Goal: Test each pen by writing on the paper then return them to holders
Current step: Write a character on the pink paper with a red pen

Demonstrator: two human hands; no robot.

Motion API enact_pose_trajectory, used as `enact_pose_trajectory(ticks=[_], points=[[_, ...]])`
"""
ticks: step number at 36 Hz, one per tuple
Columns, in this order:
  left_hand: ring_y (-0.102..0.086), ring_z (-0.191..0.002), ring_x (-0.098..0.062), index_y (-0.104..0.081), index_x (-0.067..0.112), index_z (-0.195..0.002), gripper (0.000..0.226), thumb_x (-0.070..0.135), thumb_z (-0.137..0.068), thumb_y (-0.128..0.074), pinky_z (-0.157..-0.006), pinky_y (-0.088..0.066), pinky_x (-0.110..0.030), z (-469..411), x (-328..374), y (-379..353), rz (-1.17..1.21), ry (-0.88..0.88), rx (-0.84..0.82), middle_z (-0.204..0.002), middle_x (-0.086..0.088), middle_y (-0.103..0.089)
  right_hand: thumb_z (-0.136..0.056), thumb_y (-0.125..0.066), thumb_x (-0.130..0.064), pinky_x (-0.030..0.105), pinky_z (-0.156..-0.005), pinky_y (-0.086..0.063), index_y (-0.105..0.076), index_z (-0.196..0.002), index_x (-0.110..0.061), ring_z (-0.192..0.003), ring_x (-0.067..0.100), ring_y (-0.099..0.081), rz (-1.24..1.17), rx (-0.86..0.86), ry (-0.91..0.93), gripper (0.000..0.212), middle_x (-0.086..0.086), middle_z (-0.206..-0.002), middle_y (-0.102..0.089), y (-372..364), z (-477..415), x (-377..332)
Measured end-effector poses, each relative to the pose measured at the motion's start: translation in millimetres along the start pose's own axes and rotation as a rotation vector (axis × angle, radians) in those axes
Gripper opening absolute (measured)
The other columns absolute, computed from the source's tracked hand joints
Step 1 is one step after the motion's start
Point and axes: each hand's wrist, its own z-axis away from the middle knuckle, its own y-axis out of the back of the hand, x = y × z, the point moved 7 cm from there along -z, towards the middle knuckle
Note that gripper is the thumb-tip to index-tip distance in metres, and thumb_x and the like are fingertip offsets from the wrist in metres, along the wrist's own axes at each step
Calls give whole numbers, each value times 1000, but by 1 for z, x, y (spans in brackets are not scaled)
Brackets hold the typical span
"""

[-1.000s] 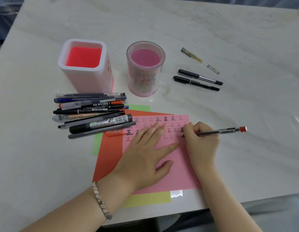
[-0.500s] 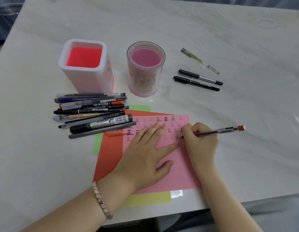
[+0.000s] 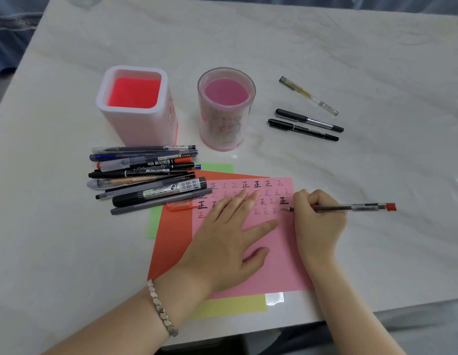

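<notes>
My right hand (image 3: 319, 224) grips a grey pen with a red end (image 3: 356, 207), its tip touching the pink paper (image 3: 279, 262) near the right edge, below a bold written character. My left hand (image 3: 228, 242) lies flat on the pink paper with fingers spread, pressing it down. Rows of written characters cover the paper's upper part. A pile of several pens (image 3: 146, 175) lies left of the paper. Behind stand a white square holder with a red inside (image 3: 138, 108) and a clear round pink holder (image 3: 226, 108), both without pens.
Three pens lie at the back right: a clear yellow one (image 3: 308, 95) and two black ones (image 3: 308, 120) (image 3: 303, 129). Red (image 3: 171, 239), green (image 3: 153, 224) and yellow (image 3: 233, 307) sheets lie under the pink paper. A small orange cap (image 3: 179, 206) sits by the pile. The table's front edge is close.
The pen tip in my right hand has shifted slightly down and left on the pink paper. My left hand has stayed flat in place.
</notes>
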Motion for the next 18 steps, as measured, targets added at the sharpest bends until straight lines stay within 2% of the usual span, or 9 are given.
enact_pose_trajectory(ticks=[4,7,10,14,18], points=[[-32,-135,-26,-61,27,-122,39,38,-88,-45,-112,-17,-39,0,-1,3,69,-14,59,-141,-14,-44,-85,-58,-14,15,-46,-29,-39,-46,-16,-43,5,-35,-28,21,-26,43,-9,-39,-40,3,1,-2],[-44,-127,-26,-67,14,-110,31,26,-88,-47,-108,-26,-38,2,-2,10,148,-14,153,-130,-14,-56,-87,-59,-21,14,-46,-32,-46,-53,-17,-45,5,-39,-73,-15,-86,37,-11,-42,-45,2,4,-5],[-54,-116,-25,-68,8,-101,25,16,-88,-48,-99,-39,-38,6,-5,18,190,-16,236,-120,-12,-62,-87,-60,-28,15,-46,-33,-47,-57,-20,-46,5,-41,-81,-70,-136,34,-12,-45,-46,0,9,-7],[-54,-100,-20,-69,6,-97,22,10,-82,-53,-86,-42,-33,14,-17,37,96,-13,329,-107,-9,-66,-86,-61,-26,13,-44,-32,-47,-55,-17,-42,4,-39,-74,-119,-143,36,-10,-42,-45,-1,17,-13],[-54,-85,-21,-69,7,-91,18,10,-81,-54,-71,-41,-34,25,-49,62,-46,119,362,-93,-4,-64,-87,-60,-24,10,-43,-33,-47,-55,-13,-40,2,-41,-35,-159,-146,36,-10,-38,-45,-2,22,-18]])
